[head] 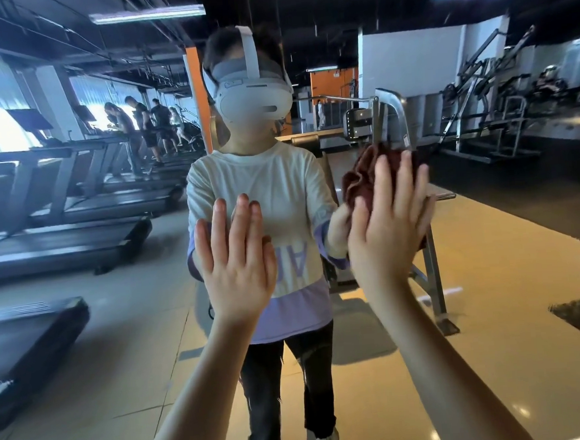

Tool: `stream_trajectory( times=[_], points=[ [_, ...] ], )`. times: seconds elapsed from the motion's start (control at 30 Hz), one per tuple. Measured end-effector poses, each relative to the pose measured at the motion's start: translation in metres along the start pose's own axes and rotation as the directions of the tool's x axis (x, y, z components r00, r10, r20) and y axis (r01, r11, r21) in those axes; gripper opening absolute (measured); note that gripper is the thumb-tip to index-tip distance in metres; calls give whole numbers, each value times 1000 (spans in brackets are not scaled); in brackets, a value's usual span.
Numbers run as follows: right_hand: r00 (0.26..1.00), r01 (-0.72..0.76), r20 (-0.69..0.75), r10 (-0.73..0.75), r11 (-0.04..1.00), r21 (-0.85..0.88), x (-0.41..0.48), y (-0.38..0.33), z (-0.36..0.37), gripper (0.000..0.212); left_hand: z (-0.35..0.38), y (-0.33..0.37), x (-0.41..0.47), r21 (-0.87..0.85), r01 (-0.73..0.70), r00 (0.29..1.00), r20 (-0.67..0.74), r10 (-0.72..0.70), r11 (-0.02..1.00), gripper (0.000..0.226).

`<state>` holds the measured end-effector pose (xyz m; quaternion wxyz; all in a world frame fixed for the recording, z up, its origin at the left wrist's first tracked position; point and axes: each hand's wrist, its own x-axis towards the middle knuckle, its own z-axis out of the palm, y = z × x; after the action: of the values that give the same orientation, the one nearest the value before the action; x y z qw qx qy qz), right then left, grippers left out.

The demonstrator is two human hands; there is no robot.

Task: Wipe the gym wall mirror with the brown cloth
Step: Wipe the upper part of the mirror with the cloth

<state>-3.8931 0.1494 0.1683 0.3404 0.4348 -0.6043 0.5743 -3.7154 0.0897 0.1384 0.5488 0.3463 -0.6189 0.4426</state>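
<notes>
**A:** Where r u at w/ the job?

**B:** Mid-wipe, I'd say. The mirror (496, 250) fills my whole view, so I'm right up against it. Left hand (238, 257) is flat on the glass, fingers straight and together, holding nothing, prob just bracing. Right hand (388, 226) is up beside it and a bit higher, fingers (382, 179) straight and spread, pressing the brown cloth (361, 177) onto the glass. No real grip on it. The cloth is bunched up under my palm, w/ folds sticking out at the top and left.

**A:** Next move?

**B:** Slide the right hand across w/ even pressure, palm staying on the wad so it doesn't slip out. I'd spread the cloth flatter first, since a bunch like that covers little glass. Can't tell how much is done already.

**A:** And the glass itself, the room?

**B:** No clear smears or streaks that I can make out. It reflects cleanly. Behind my reflection (262, 187) there's the gym: a row of treadmills (59, 236) on the left w/ bright windows past them, glossy tan floor, and a metal weight machine (390, 109) just behind the cloth. More machines are at far right. A few people (138, 127) stand on the far treadmills, and there are strip lights (147, 14) on the dark ceiling.
</notes>
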Motion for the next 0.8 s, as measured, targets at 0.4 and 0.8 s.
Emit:
stream_trajectory(
  times=[0.4,0.8],
  points=[
    [998,12,67,-22,990,141,-6,21,-4,50,-8,33,20,-219,10,1000,20,-6,976,50],
    [979,159,104,-178,972,172,-48,45,1,49,12,47,20,-62,-27,1000,-1,27,998,50]
  ],
)
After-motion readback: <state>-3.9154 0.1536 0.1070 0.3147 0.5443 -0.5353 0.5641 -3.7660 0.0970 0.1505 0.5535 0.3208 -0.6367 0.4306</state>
